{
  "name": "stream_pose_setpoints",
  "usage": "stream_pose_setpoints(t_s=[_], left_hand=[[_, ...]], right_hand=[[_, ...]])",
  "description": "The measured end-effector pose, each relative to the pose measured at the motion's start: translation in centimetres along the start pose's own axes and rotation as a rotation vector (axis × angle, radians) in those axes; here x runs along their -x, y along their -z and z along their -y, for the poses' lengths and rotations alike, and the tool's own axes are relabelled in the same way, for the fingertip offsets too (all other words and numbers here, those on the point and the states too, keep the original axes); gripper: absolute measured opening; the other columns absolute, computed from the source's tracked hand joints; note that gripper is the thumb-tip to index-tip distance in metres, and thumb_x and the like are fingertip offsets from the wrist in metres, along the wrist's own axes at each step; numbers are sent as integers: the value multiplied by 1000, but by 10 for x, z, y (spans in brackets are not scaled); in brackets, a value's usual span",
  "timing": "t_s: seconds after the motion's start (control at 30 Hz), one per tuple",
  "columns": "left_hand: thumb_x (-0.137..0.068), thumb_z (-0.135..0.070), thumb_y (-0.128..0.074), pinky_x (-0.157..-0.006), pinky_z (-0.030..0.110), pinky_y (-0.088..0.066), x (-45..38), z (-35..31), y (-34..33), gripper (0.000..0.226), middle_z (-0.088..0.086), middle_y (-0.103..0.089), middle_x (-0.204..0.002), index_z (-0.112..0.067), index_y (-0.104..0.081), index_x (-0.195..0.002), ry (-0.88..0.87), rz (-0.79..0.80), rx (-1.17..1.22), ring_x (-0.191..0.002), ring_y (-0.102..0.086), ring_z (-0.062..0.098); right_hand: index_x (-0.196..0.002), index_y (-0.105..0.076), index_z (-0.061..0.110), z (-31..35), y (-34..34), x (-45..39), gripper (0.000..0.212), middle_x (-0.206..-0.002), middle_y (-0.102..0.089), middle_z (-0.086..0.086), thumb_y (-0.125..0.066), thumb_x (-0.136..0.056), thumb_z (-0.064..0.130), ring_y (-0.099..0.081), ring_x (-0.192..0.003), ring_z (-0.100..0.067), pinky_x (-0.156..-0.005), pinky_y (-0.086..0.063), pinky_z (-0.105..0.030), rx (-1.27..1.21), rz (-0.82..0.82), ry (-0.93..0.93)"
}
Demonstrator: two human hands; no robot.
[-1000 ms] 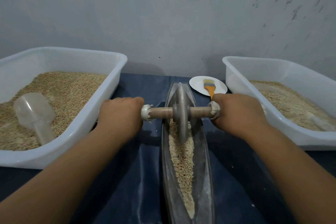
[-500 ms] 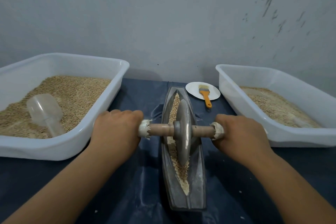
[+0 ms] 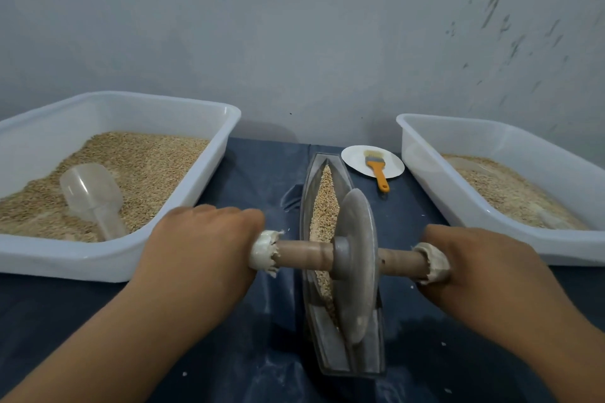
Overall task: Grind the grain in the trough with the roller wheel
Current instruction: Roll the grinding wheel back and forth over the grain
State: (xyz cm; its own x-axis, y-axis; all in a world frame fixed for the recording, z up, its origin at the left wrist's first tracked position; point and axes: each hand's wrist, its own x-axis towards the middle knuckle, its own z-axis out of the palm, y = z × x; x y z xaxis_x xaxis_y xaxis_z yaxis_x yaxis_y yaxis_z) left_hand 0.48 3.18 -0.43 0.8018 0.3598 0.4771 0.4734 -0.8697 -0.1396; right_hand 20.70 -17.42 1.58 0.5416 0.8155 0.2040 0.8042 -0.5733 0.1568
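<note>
A narrow boat-shaped metal trough point(image 3: 373, 360) lies lengthwise on the dark blue cloth in front of me. Tan grain point(image 3: 324, 203) fills its groove, mostly beyond the wheel. The grey metal roller wheel point(image 3: 357, 258) stands in the near half of the groove, tilted slightly to the right, on a wooden axle point(image 3: 304, 254). My left hand point(image 3: 199, 245) grips the axle's left end and my right hand point(image 3: 481, 268) grips its right end. White wrapping shows at both ends beside my fists.
A white tub point(image 3: 108, 263) of grain with a clear plastic scoop point(image 3: 93, 196) sits at the left. Another white tub point(image 3: 510, 235) of paler grain sits at the right. A white plate point(image 3: 355, 157) with an orange-handled brush point(image 3: 376, 170) lies behind the trough. A grey wall stands close behind.
Both hands have pulled the wheel toward me along the trough, from its far end to its near half. Grain now lies uncovered beyond the wheel.
</note>
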Motion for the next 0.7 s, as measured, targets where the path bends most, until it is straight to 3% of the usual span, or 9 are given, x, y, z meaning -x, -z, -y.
stream_pose_setpoints(t_s=[0.17,0.3,0.47,0.7], left_hand=[[-48,-23,-79,-42,25,-26,-5,2,-12,37,-9,-40,-45,-27,-43,-57,1,4,19,-39,-40,15],[-69,-32,-66,-55,29,-29,-28,5,-37,23,-9,-43,-58,-29,-43,-68,52,43,-64,-57,-44,16],[-77,-30,-59,-61,29,-34,-72,15,-60,17,-7,-51,-66,-29,-42,-72,167,136,-16,-66,-50,16],[-76,-22,-62,-68,32,-36,-138,21,-76,17,-5,-52,-71,-28,-46,-75,282,141,13,-74,-54,24]], right_hand=[[-69,-43,36,-1,-3,-3,20,-56,-50,14,-57,-68,52,-44,-50,1,-43,-30,-17,17,17,-16],[-73,-46,35,-1,-24,-32,19,-62,-54,13,-60,-73,46,-48,-56,0,-46,-34,-20,-49,92,-47],[-69,-42,33,-13,-53,-88,20,-62,-51,12,-58,-75,43,-44,-55,-3,-45,-26,-23,-98,23,-49],[-69,-42,31,-24,-66,-165,15,-63,-45,12,-55,-76,32,-49,-63,-20,-53,-32,-27,-144,-49,-100]])
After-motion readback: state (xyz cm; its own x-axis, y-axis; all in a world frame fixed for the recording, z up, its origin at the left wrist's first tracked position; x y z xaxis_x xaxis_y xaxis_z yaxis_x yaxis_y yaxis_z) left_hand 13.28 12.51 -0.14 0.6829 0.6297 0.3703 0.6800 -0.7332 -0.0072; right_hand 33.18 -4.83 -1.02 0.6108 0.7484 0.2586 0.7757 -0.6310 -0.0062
